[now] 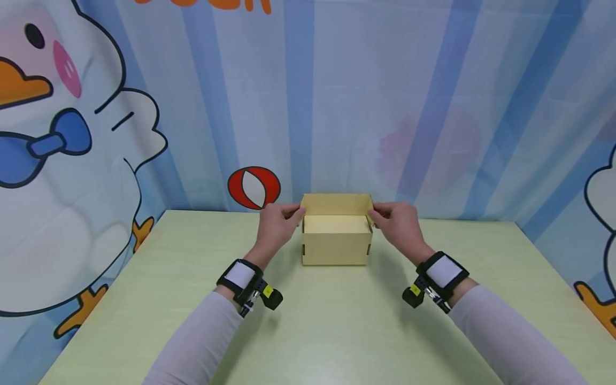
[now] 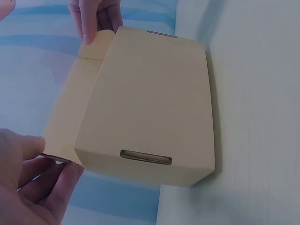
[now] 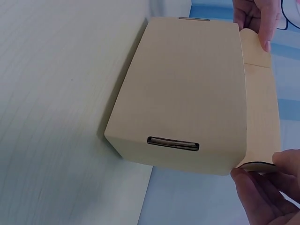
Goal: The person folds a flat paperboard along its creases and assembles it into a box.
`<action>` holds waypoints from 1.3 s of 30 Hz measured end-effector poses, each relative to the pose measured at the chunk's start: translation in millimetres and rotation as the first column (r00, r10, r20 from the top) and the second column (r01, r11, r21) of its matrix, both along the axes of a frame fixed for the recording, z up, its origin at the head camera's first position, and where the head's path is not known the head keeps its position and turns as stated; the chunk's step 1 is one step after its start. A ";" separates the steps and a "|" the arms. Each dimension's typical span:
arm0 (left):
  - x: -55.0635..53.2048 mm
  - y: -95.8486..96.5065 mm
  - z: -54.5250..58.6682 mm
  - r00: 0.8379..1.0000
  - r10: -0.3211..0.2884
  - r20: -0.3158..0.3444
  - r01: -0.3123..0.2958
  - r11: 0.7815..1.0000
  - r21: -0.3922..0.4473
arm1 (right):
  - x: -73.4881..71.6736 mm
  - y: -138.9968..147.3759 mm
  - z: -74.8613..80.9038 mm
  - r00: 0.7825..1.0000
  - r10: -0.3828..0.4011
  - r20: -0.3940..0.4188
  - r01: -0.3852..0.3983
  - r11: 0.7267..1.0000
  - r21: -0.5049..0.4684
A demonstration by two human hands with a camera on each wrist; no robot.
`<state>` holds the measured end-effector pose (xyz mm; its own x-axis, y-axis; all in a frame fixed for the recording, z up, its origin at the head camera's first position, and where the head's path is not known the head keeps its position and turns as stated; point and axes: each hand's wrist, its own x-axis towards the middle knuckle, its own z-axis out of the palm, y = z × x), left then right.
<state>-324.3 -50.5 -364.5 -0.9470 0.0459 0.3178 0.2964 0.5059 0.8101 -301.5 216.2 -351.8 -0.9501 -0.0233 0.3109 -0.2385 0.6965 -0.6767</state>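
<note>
A small tan cardboard box (image 1: 335,249) stands on the table, its lid (image 1: 337,204) tilted up at the back. Seen from the left wrist, the box front (image 2: 150,98) is plain, with a slot (image 2: 146,157) in the side. My left hand (image 1: 277,223) pinches the lid's left end flap between thumb and fingers. At the other end, my right hand (image 1: 400,223) pinches the right end flap (image 3: 257,166) the same way. A pale panel (image 1: 337,224) shows inside, below the lid; the contents underneath it are hidden.
The pale table (image 1: 332,326) extends around the box, and its far edge runs just behind it. A striped blue curtain (image 1: 332,107) with printed cartoon figures hangs behind. Both wrists wear a strapped-on camera; the left one (image 1: 271,298) hangs over the table.
</note>
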 end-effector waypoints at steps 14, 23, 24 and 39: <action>6.2 11.3 1.1 0.997 0.070 0.013 -0.071 0.996 0.051 | 1.2 -6.9 -1.6 0.995 -0.013 -0.097 0.022 0.995 0.094; 7.6 13.1 1.4 0.999 0.053 -0.005 -0.053 0.996 0.068 | 3.5 -6.8 -0.2 0.995 0.005 -0.103 0.005 0.996 0.094; 7.7 12.8 1.5 0.999 0.047 -0.006 -0.047 0.997 0.067 | 3.4 -6.5 -0.4 0.994 0.006 -0.105 0.004 0.995 0.096; 8.0 6.2 -2.0 1.000 0.010 0.010 -0.011 0.998 0.065 | 4.6 -5.1 -3.4 0.994 0.011 -0.105 -0.001 0.996 0.090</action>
